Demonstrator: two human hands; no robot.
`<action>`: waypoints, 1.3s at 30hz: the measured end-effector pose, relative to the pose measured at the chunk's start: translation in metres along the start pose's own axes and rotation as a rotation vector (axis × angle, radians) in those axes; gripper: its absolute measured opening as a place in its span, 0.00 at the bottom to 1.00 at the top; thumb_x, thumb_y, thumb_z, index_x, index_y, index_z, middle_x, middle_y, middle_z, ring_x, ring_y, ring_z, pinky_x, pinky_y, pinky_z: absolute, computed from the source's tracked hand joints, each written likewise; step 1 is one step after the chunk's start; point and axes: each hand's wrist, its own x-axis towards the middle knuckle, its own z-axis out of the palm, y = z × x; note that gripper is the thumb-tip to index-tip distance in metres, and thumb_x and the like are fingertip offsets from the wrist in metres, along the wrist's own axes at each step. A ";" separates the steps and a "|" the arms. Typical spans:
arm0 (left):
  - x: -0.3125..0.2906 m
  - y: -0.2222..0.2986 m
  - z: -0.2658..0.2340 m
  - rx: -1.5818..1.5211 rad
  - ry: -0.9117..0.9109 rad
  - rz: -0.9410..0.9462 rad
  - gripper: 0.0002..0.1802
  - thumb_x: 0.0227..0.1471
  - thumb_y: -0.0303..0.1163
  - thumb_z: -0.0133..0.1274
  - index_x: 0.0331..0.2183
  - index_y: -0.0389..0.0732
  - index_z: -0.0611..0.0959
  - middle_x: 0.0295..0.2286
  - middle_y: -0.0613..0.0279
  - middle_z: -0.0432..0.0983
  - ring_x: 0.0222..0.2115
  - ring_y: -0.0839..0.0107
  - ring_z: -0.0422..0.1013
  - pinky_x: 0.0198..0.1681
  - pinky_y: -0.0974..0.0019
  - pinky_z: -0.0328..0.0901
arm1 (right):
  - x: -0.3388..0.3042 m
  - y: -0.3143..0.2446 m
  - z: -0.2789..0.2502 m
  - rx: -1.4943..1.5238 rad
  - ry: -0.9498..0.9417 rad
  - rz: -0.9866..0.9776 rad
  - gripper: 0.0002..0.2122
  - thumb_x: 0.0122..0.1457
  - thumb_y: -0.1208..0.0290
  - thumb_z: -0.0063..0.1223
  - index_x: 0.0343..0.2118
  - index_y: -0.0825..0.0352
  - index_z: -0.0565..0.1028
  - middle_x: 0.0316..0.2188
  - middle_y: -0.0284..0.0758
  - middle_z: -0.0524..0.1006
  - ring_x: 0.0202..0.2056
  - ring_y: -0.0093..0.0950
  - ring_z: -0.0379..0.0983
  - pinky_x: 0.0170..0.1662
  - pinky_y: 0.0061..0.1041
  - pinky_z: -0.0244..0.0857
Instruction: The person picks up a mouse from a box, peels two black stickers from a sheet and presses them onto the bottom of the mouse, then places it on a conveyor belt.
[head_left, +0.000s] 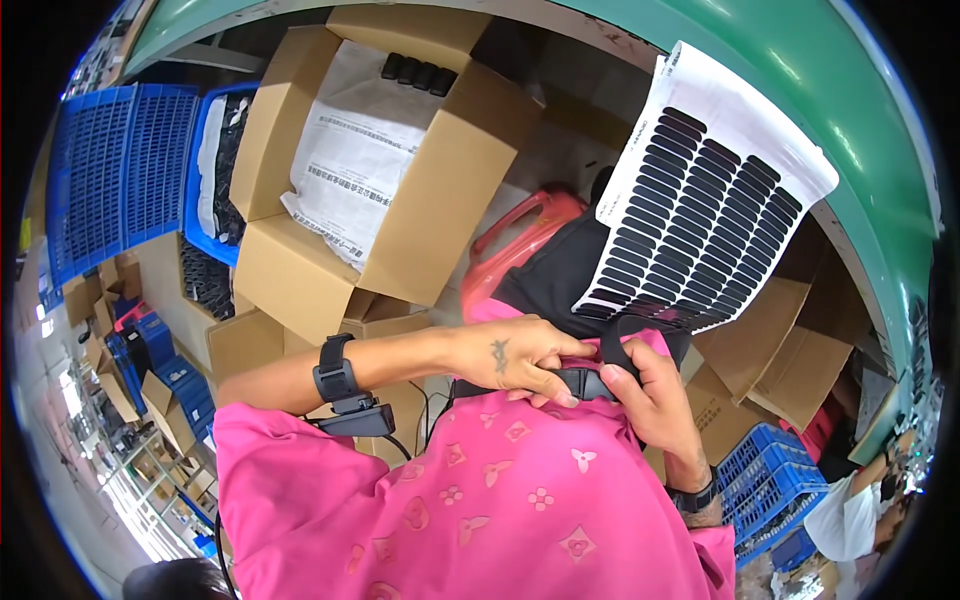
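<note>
Green bench [865, 110] | black buckle [581, 383] between left hand [518, 358] and right hand [652, 392] | both curled, gripping it (over pink shirt [515, 500])

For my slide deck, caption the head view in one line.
Left hand and right hand at a black buckle by a pink shirt, open cardboard box and white sheet beyond.

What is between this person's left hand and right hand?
In the head view, a black buckle lies between the left hand and the right hand, beside a black strap and in front of the pink shirt.
</note>
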 end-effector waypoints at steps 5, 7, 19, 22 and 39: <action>0.005 0.011 -0.001 0.096 -0.073 0.037 0.35 0.53 0.33 0.54 0.58 0.33 0.60 0.18 0.58 0.74 0.15 0.77 0.67 0.20 0.71 0.61 | -0.003 0.003 0.001 -0.048 0.025 -0.058 0.06 0.59 0.73 0.50 0.32 0.71 0.71 0.22 0.30 0.69 0.24 0.17 0.62 0.27 0.19 0.58; 0.007 0.006 -0.001 0.121 -0.055 -0.004 0.25 0.54 0.32 0.54 0.49 0.32 0.66 0.18 0.58 0.74 0.17 0.77 0.68 0.21 0.71 0.61 | -0.003 0.004 0.002 -0.044 0.068 -0.077 0.06 0.60 0.73 0.49 0.32 0.71 0.71 0.22 0.28 0.69 0.24 0.16 0.61 0.27 0.19 0.58; -0.007 -0.008 0.006 0.066 0.180 0.087 0.16 0.55 0.35 0.55 0.42 0.37 0.72 0.32 0.67 0.70 0.31 0.82 0.66 0.33 0.74 0.62 | -0.010 0.014 0.001 0.040 0.178 -0.049 0.06 0.60 0.73 0.50 0.31 0.70 0.71 0.21 0.26 0.69 0.22 0.15 0.61 0.25 0.18 0.57; -0.008 -0.008 0.008 0.113 0.277 0.075 0.21 0.55 0.37 0.54 0.47 0.38 0.72 0.33 0.67 0.68 0.34 0.78 0.65 0.38 0.72 0.62 | -0.008 0.010 0.005 -0.015 0.181 -0.077 0.06 0.60 0.73 0.49 0.30 0.70 0.71 0.21 0.25 0.68 0.21 0.14 0.61 0.24 0.17 0.55; -0.005 -0.001 0.014 0.182 0.280 0.171 0.32 0.56 0.38 0.53 0.57 0.37 0.61 0.42 0.58 0.69 0.39 0.73 0.69 0.44 0.68 0.63 | -0.009 0.011 0.010 0.213 0.204 0.003 0.07 0.61 0.71 0.51 0.33 0.70 0.71 0.20 0.25 0.69 0.22 0.14 0.60 0.24 0.17 0.56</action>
